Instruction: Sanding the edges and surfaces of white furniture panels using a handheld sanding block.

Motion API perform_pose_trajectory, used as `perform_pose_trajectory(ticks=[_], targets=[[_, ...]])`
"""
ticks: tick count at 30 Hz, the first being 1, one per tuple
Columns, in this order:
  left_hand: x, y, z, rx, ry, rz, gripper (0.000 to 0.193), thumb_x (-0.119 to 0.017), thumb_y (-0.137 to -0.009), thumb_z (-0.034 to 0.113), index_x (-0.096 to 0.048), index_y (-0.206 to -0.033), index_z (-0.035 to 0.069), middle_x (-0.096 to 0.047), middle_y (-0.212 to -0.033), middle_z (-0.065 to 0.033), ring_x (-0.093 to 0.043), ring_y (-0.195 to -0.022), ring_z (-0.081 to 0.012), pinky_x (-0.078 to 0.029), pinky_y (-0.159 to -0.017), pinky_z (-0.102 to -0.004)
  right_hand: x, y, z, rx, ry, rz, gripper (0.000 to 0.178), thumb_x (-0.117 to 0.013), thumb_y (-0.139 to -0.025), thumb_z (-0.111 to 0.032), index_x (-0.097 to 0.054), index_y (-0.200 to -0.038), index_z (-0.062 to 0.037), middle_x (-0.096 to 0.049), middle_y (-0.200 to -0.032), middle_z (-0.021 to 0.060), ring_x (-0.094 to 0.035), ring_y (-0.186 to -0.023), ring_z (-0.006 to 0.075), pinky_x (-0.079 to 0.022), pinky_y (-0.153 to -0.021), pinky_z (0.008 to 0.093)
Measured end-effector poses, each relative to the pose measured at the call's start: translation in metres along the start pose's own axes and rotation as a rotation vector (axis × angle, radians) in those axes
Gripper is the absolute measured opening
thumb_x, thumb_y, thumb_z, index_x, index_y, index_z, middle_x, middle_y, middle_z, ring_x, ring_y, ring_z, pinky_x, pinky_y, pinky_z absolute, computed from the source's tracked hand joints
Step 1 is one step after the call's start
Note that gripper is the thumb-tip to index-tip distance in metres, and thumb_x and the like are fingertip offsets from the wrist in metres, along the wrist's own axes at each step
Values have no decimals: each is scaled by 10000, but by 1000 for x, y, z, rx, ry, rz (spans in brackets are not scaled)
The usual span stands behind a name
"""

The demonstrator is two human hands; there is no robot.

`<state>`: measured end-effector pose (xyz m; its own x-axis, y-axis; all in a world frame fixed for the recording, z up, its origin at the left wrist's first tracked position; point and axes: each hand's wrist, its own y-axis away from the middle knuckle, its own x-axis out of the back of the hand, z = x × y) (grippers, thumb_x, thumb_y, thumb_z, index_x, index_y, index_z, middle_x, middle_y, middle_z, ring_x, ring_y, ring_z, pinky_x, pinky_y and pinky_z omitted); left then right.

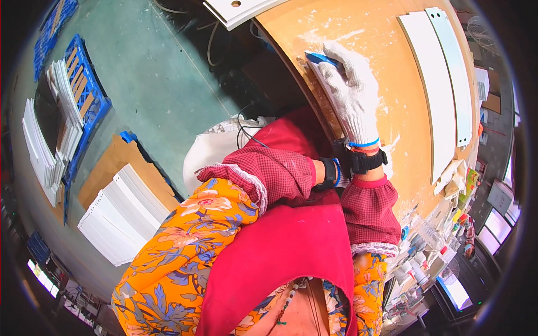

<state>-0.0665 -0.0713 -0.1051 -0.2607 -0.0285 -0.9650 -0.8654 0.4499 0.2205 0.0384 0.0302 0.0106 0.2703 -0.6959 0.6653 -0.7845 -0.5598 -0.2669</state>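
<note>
White panel stacks on cardboard, blue crate of slats, two long white strips.

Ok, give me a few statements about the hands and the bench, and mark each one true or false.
1. The right hand wears a white glove. True.
2. That hand presses a blue tool against the brown bench. True.
3. The left hand holds a hammer. False: it is mostly hidden beside the right wrist, no hammer in view.
4. Two white strips lie on the bench. True.
5. The blue crate sits on the bench. False: it stands on the floor.
</note>
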Motion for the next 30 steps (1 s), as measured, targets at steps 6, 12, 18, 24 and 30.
perform_pose_trajectory(ticks=[6, 12, 18, 24, 30], targets=[[6, -2, 1, 68, 130, -67, 468, -328, -966, 447, -532, -1285, 172, -566, -1269, -134, -577, -1120, -273, -452, -981, -455, 2, -3, -2, -26, 83, -50, 322, -674, -835, -68, -637, -1153, -36, -647, -1106, 113, -625, -1021, 196, -486, -906, 298], [4, -2, 5, 184, 273, -87, 454, -334, -971, 432, -534, -1282, 168, -562, -1275, -135, -580, -1112, -275, -455, -977, -449, 8, 2, 4, -39, -35, 31, 291, -677, -827, -108, -644, -1111, -50, -644, -1061, 149, -623, -988, 276, -490, -878, 343], [26, -9, -8, 14, 145, -491, 387, -428, -960, 242, -475, -1316, 96, -505, -1346, -143, -481, -1232, -271, -368, -1059, -427, 10, 7, -6, -14, 0, -27, 301, -684, -810, -70, -643, -1107, -46, -646, -1063, 145, -624, -994, 277, -496, -879, 343], [8, -6, -6, 45, -148, -264, 394, -447, -944, 217, -479, -1315, 87, -497, -1355, -146, -468, -1242, -281, -353, -1068, -422, 12, 9, -1, 24, 63, -30, 304, -679, -815, -64, -633, -1115, -43, -645, -1065, 140, -625, -993, 267, -486, -899, 336], [0, -4, 1, -44, -808, -303, 403, -466, -928, 192, -483, -1314, 78, -490, -1363, -148, -455, -1251, -290, -338, -1076, -417, 38, 7, 3, -283, -341, 191, 334, -653, -850, -48, -597, -1175, 6, -634, -1120, 121, -612, -996, 198, -487, -881, 316]])
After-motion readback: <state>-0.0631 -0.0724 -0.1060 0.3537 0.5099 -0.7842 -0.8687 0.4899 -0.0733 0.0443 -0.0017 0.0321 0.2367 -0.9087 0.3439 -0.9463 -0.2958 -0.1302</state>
